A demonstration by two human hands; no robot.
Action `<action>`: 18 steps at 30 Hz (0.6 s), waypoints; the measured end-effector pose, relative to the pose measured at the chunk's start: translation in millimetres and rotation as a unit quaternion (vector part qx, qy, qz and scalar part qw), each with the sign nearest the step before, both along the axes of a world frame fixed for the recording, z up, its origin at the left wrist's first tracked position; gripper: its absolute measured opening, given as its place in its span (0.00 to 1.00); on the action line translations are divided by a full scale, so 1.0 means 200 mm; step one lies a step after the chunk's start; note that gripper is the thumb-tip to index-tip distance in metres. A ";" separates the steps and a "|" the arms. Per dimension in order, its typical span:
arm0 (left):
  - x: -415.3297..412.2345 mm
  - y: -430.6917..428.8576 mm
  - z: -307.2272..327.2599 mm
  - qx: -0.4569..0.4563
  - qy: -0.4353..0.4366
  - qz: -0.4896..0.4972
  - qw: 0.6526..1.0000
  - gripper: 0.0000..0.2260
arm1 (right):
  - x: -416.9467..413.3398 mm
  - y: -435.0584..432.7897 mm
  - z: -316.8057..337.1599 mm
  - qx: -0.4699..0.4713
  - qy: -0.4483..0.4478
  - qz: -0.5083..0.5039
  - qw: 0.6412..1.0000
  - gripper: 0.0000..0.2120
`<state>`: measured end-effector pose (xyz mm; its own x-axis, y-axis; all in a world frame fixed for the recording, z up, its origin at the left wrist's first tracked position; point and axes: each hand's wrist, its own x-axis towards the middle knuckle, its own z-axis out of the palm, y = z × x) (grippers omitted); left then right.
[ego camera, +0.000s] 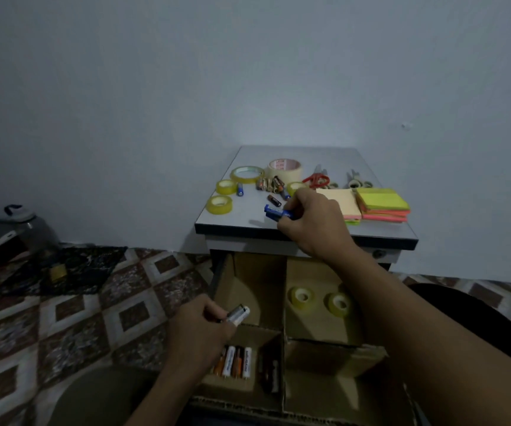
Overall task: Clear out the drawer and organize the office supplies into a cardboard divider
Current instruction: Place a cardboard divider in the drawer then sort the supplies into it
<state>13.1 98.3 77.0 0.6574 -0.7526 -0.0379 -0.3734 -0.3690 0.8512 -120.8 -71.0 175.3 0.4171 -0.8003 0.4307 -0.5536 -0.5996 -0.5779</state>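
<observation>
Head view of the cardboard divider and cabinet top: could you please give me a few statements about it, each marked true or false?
1. The left hand holds a silver-and-white battery over the cardboard divider. True.
2. The right hand lies empty on the cabinet top. False: it grips a blue object.
3. Two yellow tape rolls lie in the divider's far right compartment. True.
4. The sticky notes are stacked in the divider. False: they lie on the cabinet top, at its right side.
</observation>
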 end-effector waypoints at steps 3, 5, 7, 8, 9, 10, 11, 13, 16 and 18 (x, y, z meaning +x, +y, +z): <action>-0.04 0.03 -0.05 0.055 0.013 -0.007 0.998 0.09 | -0.04 0.05 -0.02 0.012 0.001 0.001 1.000 0.07; -0.06 0.03 -0.06 0.076 0.018 -0.015 0.997 0.10 | -0.07 0.07 -0.04 0.020 0.002 0.003 1.000 0.07; -0.07 0.03 -0.07 0.102 0.025 -0.031 0.994 0.10 | -0.08 0.09 -0.06 0.023 0.002 0.004 1.000 0.07; -0.08 0.02 -0.08 0.114 0.033 -0.042 0.992 0.10 | -0.09 0.09 -0.07 0.028 -0.001 0.003 1.000 0.07; -0.09 0.02 -0.09 0.123 0.047 -0.052 0.990 0.10 | -0.10 0.10 -0.08 0.034 -0.003 0.003 0.999 0.07; -0.09 0.01 -0.10 0.130 0.061 -0.058 0.988 0.10 | -0.10 0.10 -0.09 0.038 -0.004 0.001 0.999 0.07; -0.10 0.00 -0.12 0.138 0.069 -0.064 0.986 0.10 | -0.11 0.11 -0.10 0.041 -0.004 0.000 0.999 0.07; -0.10 -0.04 -0.15 0.163 0.078 -0.078 0.980 0.11 | -0.12 0.11 -0.11 0.048 -0.001 0.000 0.999 0.07; -0.11 -0.10 -0.20 0.198 0.103 -0.084 0.971 0.13 | -0.14 0.11 -0.14 0.057 0.004 0.000 0.998 0.08; -0.12 -0.14 -0.23 0.214 0.106 -0.093 0.967 0.11 | -0.15 0.12 -0.15 0.060 0.006 -0.001 0.998 0.08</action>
